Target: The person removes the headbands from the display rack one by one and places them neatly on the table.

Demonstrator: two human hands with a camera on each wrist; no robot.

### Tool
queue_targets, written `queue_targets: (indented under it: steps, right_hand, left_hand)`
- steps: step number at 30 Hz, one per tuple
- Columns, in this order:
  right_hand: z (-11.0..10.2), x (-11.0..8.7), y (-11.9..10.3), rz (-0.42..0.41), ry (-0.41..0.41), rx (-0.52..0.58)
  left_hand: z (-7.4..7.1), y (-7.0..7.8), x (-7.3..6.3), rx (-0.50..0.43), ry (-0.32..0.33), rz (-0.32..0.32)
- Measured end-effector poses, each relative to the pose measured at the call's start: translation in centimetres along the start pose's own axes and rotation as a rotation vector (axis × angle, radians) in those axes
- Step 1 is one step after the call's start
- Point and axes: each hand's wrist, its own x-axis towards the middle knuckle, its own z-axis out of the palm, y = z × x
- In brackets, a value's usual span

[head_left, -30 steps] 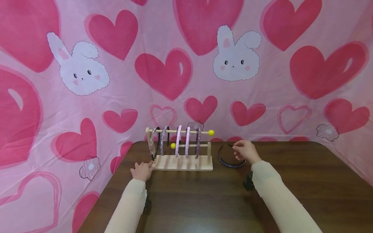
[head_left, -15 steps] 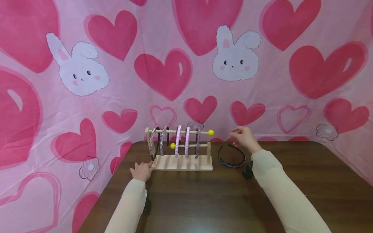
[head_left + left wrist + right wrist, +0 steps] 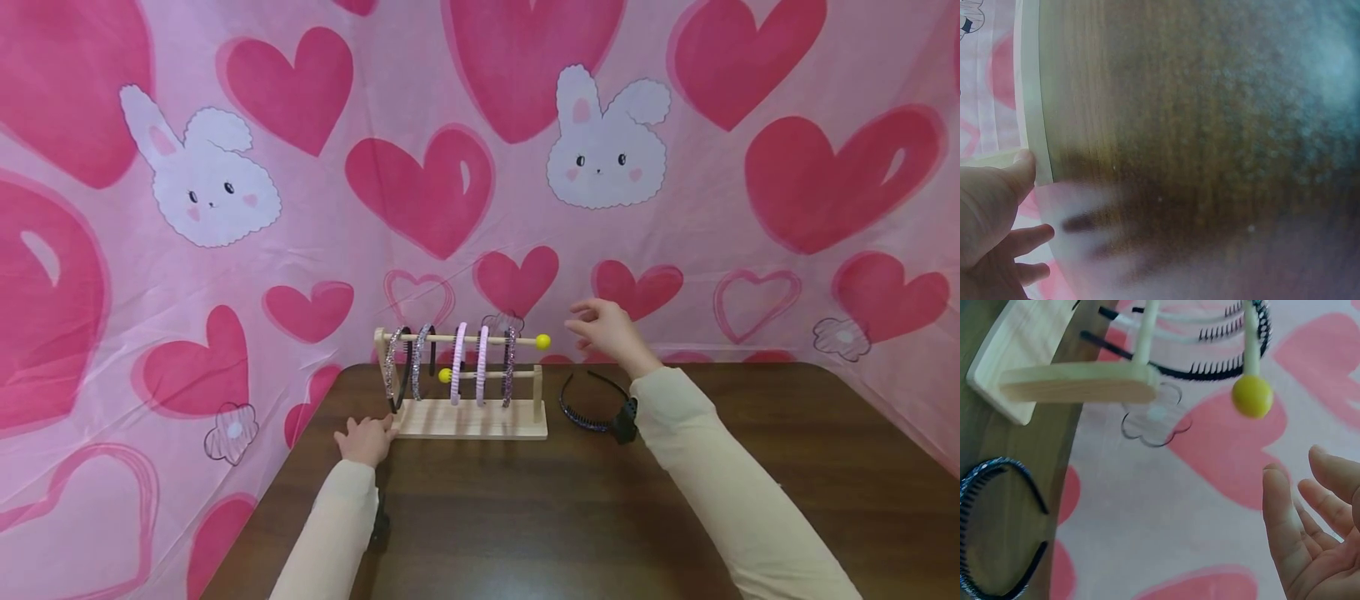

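My left hand (image 3: 366,440) rests on the table with fingers spread, its thumb (image 3: 1022,172) at the left end of a wooden headband stand's base (image 3: 468,423). My right hand (image 3: 609,333) is raised to the right of the stand's upper rod, near its yellow ball end (image 3: 543,342). Its fingers (image 3: 1279,512) are loosely bent with nothing between them. On the rods hang several headbands: glittery silver ones (image 3: 420,367), two pale pink ones (image 3: 456,367) and a dark purple glittery one (image 3: 510,367). A dark glittery toothed headband (image 3: 581,423) lies on the table, partly covered by the right wrist's camera.
The brown wooden table (image 3: 510,517) reaches back to a pink cloth (image 3: 517,217) printed with hearts and rabbits. A second yellow ball (image 3: 445,376) tips the lower rod, which a short upright (image 3: 537,396) holds at the stand's right side.
My right hand has risen from the headband on the table and moved up and left toward the upper rod's end. That headband stays on the table. The left hand has not moved.
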Motion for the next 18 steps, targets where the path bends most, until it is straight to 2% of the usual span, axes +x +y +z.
queue_targets:
  steps: [7,14,18]
  right_hand:
    - [0.9,0.1,-1.9,-0.036,-0.034,0.014]
    - [2.0,0.1,-3.5,-0.057,-0.103,0.008]
    - [2.7,-0.1,-4.0,-0.063,-0.142,0.038]
  left_hand:
    - [-0.2,0.1,-0.3,-0.001,0.013,0.008]
    - [-0.2,0.1,-0.2,0.003,-0.011,0.004]
    - [-0.2,0.0,-0.2,0.014,0.000,0.012]
